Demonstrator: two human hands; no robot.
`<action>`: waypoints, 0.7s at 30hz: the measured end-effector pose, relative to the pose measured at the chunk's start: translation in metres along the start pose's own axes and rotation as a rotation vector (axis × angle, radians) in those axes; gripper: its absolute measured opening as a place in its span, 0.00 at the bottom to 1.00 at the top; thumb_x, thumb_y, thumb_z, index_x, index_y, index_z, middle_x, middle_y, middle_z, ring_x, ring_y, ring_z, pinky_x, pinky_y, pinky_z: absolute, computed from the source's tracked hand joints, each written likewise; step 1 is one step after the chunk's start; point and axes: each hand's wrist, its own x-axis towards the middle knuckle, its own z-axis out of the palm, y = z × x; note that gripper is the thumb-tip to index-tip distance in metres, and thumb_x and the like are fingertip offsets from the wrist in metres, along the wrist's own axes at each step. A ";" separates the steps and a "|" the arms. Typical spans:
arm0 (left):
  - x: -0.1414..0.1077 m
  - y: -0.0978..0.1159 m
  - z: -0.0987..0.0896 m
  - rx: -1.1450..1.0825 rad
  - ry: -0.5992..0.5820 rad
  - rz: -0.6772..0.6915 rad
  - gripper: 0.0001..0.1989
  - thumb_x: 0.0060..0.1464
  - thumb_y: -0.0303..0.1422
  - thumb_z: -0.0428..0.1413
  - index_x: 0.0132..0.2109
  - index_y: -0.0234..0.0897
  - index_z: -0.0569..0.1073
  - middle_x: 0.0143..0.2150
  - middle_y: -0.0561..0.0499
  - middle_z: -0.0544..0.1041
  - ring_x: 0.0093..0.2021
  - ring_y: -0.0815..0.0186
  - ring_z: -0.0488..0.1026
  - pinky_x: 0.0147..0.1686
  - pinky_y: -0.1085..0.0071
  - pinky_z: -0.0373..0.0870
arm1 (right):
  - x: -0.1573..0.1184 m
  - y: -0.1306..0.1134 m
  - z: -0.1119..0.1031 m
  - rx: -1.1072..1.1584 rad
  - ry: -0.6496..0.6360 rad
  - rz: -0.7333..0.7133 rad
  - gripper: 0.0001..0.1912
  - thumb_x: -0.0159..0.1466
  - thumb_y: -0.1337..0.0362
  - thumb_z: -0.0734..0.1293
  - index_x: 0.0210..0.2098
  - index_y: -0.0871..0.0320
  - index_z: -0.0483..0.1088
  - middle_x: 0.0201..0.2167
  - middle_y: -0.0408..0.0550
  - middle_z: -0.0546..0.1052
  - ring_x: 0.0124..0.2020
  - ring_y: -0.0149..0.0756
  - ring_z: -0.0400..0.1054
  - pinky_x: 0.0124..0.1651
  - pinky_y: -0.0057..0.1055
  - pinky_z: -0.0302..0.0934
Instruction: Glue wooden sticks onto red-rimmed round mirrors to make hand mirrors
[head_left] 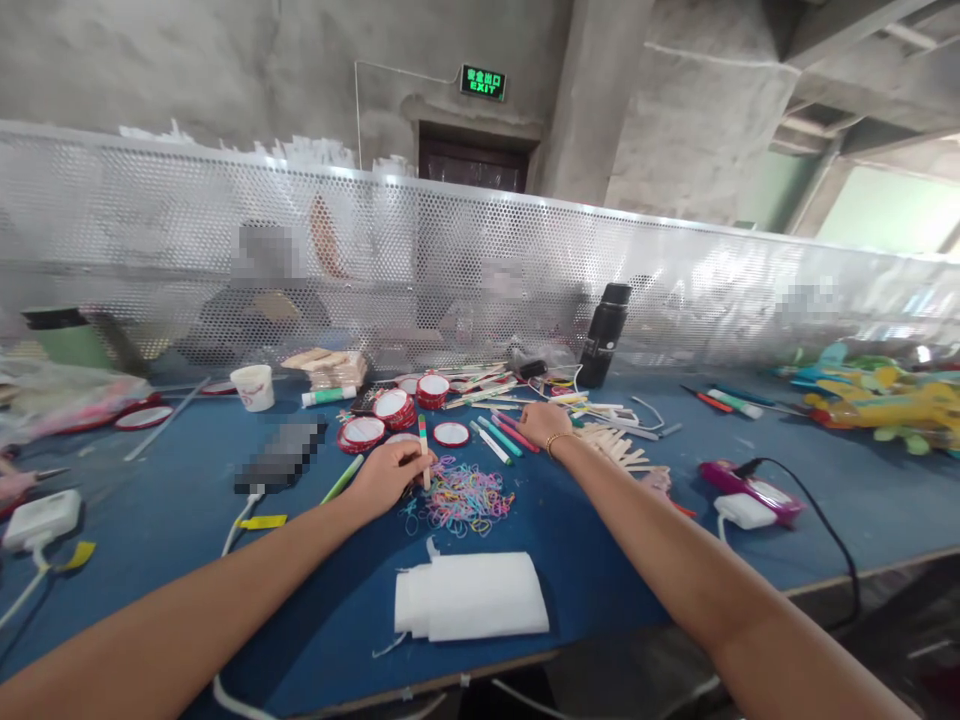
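My left hand (391, 478) pinches a wooden stick (424, 450) with red and green colour at its upper end, held upright beside a pile of colourful rubber bands (469, 497). My right hand (545, 424) reaches to the markers at the middle back, its fingers bent down and partly hidden; what they hold, if anything, cannot be made out. Pink and green markers (499, 437) lie just left of it. Plain wooden sticks (611, 446) are spread to its right. Round red-rimmed pieces (391, 405) are stacked beyond my left hand.
A folded white cloth (480, 597) lies near the front edge of the blue table (337, 620). Behind stand a paper cup (253, 387) and a black bottle (604, 336) before a perforated metal screen. A phone (281, 455) and cables are left; a purple device (752, 492) is right.
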 end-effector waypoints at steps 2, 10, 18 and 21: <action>0.000 0.000 0.000 -0.006 -0.003 0.008 0.18 0.56 0.43 0.51 0.24 0.36 0.72 0.29 0.50 0.76 0.27 0.68 0.68 0.30 0.73 0.64 | 0.000 0.003 -0.004 0.040 0.019 0.015 0.19 0.64 0.54 0.62 0.42 0.59 0.78 0.43 0.59 0.79 0.46 0.46 0.72 0.44 0.33 0.61; 0.001 0.001 0.000 -0.051 -0.007 -0.017 0.18 0.55 0.44 0.53 0.25 0.36 0.71 0.27 0.51 0.74 0.25 0.69 0.66 0.27 0.73 0.64 | -0.005 0.018 -0.029 0.228 0.116 0.034 0.11 0.60 0.57 0.66 0.34 0.57 0.78 0.37 0.52 0.80 0.39 0.40 0.73 0.39 0.29 0.59; 0.001 -0.002 0.002 -0.067 -0.002 -0.039 0.17 0.55 0.44 0.53 0.27 0.36 0.73 0.25 0.53 0.73 0.24 0.70 0.66 0.26 0.74 0.62 | -0.018 -0.014 -0.038 0.927 0.324 -0.175 0.19 0.64 0.57 0.58 0.47 0.58 0.73 0.26 0.43 0.74 0.27 0.31 0.65 0.32 0.26 0.58; 0.001 -0.005 0.003 -0.112 0.009 -0.052 0.16 0.54 0.45 0.54 0.29 0.35 0.73 0.24 0.54 0.72 0.23 0.70 0.64 0.24 0.74 0.60 | -0.043 -0.045 -0.043 1.349 0.259 -0.248 0.15 0.60 0.58 0.61 0.41 0.59 0.72 0.17 0.37 0.65 0.20 0.28 0.57 0.26 0.26 0.56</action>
